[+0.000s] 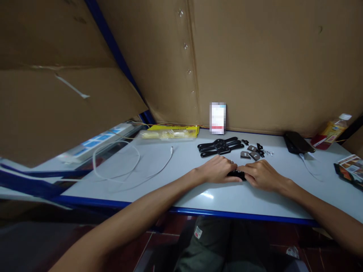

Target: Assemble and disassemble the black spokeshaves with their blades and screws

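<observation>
Both hands, left hand and right hand, rest on the table, fingers closed on a small black part pinched between them, apparently plastic. Beyond lie black handles and small grey pieces.

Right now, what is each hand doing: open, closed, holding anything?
Left hand: curled, fingers on the small black part on the table.
Right hand: curled on the same part; exact grip cannot be told.
</observation>
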`<state>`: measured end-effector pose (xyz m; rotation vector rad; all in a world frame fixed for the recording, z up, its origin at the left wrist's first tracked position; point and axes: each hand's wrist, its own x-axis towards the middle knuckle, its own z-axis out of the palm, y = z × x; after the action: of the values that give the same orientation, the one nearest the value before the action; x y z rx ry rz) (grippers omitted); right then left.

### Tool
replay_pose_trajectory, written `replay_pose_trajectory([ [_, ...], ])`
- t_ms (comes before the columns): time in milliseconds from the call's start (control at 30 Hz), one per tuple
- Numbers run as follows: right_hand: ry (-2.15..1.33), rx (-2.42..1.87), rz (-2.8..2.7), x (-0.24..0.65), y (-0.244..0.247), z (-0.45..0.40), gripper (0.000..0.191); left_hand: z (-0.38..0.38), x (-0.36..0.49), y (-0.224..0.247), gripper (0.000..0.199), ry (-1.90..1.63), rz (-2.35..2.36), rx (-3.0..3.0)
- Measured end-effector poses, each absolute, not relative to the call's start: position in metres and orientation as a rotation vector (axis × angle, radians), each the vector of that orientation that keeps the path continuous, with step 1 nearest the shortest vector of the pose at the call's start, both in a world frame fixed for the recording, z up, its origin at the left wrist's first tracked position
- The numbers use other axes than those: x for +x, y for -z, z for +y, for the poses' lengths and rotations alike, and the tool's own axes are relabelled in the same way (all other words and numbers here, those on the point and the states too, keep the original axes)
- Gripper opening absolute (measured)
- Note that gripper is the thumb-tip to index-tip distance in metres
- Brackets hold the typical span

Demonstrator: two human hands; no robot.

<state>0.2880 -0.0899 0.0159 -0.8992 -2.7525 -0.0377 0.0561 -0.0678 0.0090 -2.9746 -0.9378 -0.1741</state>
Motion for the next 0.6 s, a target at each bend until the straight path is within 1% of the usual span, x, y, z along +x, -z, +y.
replay_pose_trajectory([
  [233,0.054,-0.817,-2.768,0.2892,-0.0158,-0.0898,0.039,-0.0680,0.0555,-0.0094,0.068,0.223,-0.925,-3.003],
  [433,0.023,-0.815,-2.796,0.2892,-0.0167,-0.0913,0.034,-0.0678,0.0550,-0.0081,0.068,0.251,-0.931,-3.022],
  [600,0.033,-0.831,-2.790,0.2901,-0.0164,-0.0898,0.033,-0.0667,0.0552,-0.0073,0.067,0.232,-0.923,-3.014],
])
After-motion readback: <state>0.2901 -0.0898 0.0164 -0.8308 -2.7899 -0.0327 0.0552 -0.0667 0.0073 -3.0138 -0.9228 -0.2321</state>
